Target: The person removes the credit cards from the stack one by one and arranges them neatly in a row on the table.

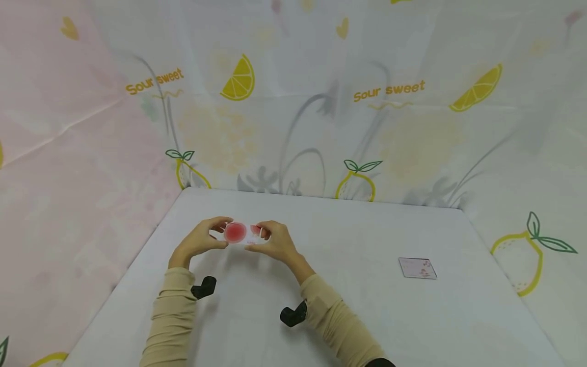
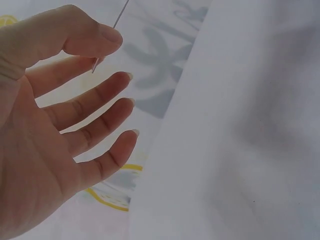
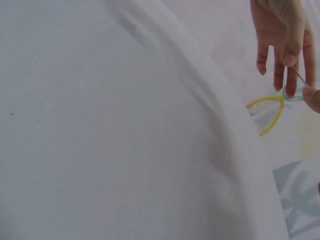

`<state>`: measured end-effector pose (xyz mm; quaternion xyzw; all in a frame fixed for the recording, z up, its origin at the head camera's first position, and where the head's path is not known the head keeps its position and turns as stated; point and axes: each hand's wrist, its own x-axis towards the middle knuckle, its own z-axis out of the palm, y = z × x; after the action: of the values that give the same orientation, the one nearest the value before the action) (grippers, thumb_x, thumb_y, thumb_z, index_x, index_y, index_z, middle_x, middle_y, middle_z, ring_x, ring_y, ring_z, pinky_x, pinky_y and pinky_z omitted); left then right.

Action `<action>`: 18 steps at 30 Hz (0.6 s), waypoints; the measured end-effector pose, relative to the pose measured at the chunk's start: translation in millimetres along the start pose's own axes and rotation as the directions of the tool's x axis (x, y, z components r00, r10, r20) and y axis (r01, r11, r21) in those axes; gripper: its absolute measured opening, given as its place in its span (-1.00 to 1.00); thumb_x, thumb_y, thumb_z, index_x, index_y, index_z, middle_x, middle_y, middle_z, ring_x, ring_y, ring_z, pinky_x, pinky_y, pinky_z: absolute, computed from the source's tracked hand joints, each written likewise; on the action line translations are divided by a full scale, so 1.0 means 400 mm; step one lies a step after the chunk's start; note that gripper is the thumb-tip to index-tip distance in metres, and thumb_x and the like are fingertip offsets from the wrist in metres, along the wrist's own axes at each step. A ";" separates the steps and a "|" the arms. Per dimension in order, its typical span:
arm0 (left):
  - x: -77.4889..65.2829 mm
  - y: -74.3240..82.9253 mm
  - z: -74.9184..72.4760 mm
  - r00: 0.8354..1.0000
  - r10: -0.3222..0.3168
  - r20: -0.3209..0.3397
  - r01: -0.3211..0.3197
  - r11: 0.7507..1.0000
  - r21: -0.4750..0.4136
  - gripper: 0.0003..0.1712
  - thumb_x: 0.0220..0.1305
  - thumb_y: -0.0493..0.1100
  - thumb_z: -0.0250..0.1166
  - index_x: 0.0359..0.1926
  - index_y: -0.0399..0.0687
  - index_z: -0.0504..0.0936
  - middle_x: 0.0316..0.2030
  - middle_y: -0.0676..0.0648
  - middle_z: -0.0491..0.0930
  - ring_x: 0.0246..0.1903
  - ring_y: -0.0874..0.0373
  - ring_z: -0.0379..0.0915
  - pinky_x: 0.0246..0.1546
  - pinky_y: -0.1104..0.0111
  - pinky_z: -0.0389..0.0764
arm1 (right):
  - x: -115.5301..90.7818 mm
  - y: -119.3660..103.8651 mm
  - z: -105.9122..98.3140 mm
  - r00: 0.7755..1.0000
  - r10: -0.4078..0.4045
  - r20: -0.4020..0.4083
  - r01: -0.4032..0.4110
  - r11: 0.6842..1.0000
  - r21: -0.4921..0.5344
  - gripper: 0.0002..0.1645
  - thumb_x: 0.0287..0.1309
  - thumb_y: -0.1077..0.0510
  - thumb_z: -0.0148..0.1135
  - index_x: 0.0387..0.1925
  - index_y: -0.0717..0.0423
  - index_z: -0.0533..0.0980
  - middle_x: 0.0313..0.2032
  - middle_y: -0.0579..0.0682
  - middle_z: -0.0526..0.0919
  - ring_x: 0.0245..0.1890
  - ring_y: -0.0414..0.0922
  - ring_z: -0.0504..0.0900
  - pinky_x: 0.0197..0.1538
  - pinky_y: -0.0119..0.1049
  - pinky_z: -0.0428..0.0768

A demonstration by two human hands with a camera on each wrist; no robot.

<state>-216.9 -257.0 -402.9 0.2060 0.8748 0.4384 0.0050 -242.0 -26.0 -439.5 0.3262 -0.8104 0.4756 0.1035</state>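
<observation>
A thin card (image 1: 236,232) printed with red round shapes is held up over the white table, in the upper left part of the tabletop. My left hand (image 1: 202,237) pinches its left end. Thumb and forefinger press on its edge in the left wrist view, where the card (image 2: 118,20) shows as a thin line and the other fingers of the left hand (image 2: 60,110) spread loosely. My right hand (image 1: 277,242) pinches the right end between thumb and fingers. Only the thumb of the right hand (image 3: 312,98) enters the right wrist view, at the card's edge.
A flat rectangular piece (image 1: 417,268) with dark edges and a pink flower print lies on the right side of the white table (image 1: 357,306). Behind the table hangs a curtain (image 1: 293,127) printed with lemons and words. Black wrist cameras (image 1: 293,314) stick out from both sleeves.
</observation>
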 end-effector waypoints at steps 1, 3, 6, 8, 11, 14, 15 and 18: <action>-0.001 -0.002 -0.002 1.000 -0.004 -0.003 0.004 1.000 -0.002 -0.32 -0.09 -0.38 0.36 0.12 -0.47 0.40 -0.04 -0.38 0.51 -0.10 -0.21 0.44 -0.20 0.03 0.55 | 0.002 0.000 0.006 1.000 0.006 0.000 -0.006 1.000 0.000 -0.47 -0.34 0.13 0.60 -0.27 0.31 0.58 -0.54 0.05 0.50 -0.48 -0.21 0.40 -0.38 -0.52 0.39; -0.004 -0.006 -0.005 1.000 -0.017 -0.010 0.017 1.000 -0.002 -0.32 -0.10 -0.39 0.36 0.13 -0.46 0.40 -0.04 -0.38 0.51 -0.09 -0.22 0.44 -0.21 0.07 0.56 | 0.005 0.001 0.017 1.000 0.016 -0.003 -0.016 1.000 0.007 -0.46 -0.34 0.14 0.60 -0.26 0.32 0.58 -0.53 0.05 0.50 -0.48 -0.21 0.40 -0.39 -0.54 0.36; -0.009 -0.015 -0.010 0.999 -0.037 -0.019 0.037 0.999 0.000 -0.32 -0.10 -0.39 0.35 0.14 -0.44 0.40 -0.06 -0.38 0.52 -0.08 -0.22 0.44 -0.24 0.16 0.56 | 0.011 0.001 0.034 1.000 0.019 -0.009 -0.019 1.000 0.017 -0.46 -0.34 0.15 0.60 -0.26 0.32 0.58 -0.53 0.06 0.50 -0.49 -0.22 0.38 -0.41 -0.54 0.36; -0.011 -0.022 -0.012 0.998 -0.049 -0.025 0.049 0.999 0.011 -0.31 -0.11 -0.39 0.34 0.14 -0.44 0.40 -0.07 -0.38 0.53 -0.08 -0.23 0.43 -0.23 0.18 0.54 | 0.015 0.000 0.042 1.000 0.024 -0.011 -0.023 1.000 0.012 -0.46 -0.33 0.14 0.60 -0.26 0.32 0.58 -0.52 0.06 0.50 -0.49 -0.23 0.37 -0.41 -0.54 0.36; -0.012 -0.032 -0.016 0.998 -0.059 -0.033 0.060 0.998 0.020 -0.31 -0.12 -0.40 0.33 0.14 -0.45 0.39 -0.09 -0.40 0.53 -0.08 -0.26 0.43 -0.18 0.06 0.51 | 0.021 0.000 0.054 1.000 0.029 -0.007 -0.030 1.000 -0.010 -0.46 -0.32 0.13 0.59 -0.25 0.31 0.58 -0.52 0.04 0.51 -0.49 -0.25 0.37 -0.41 -0.55 0.36; -0.013 -0.042 -0.019 0.997 -0.062 -0.036 0.063 0.998 0.026 -0.32 -0.12 -0.41 0.32 0.13 -0.48 0.39 -0.08 -0.41 0.52 -0.08 -0.27 0.43 -0.12 -0.08 0.47 | 0.025 0.004 0.065 0.999 0.042 -0.002 -0.042 0.998 -0.039 -0.47 -0.32 0.10 0.59 -0.26 0.28 0.59 -0.52 0.01 0.51 -0.49 -0.28 0.37 -0.41 -0.56 0.35; -0.013 -0.045 -0.019 0.998 -0.061 -0.036 0.062 0.998 0.022 -0.31 -0.12 -0.41 0.31 0.14 -0.49 0.38 -0.07 -0.41 0.52 -0.09 -0.27 0.43 -0.12 -0.11 0.46 | 0.025 0.005 0.069 0.999 0.045 -0.001 -0.045 0.998 -0.047 -0.47 -0.32 0.09 0.59 -0.26 0.27 0.59 -0.52 0.00 0.51 -0.49 -0.28 0.38 -0.41 -0.57 0.35; -0.014 -0.051 -0.020 0.998 -0.054 -0.035 0.055 0.998 0.024 -0.31 -0.12 -0.40 0.31 0.13 -0.50 0.38 -0.08 -0.41 0.52 -0.10 -0.26 0.44 -0.13 -0.08 0.47 | 0.027 0.006 0.079 0.999 0.053 -0.004 -0.053 0.997 -0.063 -0.47 -0.33 0.07 0.59 -0.26 0.26 0.60 -0.53 -0.01 0.51 -0.50 -0.28 0.39 -0.43 -0.57 0.34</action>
<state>-220.6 -276.1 -414.8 0.1745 0.8855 0.4307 -0.0006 -247.1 -56.4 -452.8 0.3007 -0.8333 0.4526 0.1021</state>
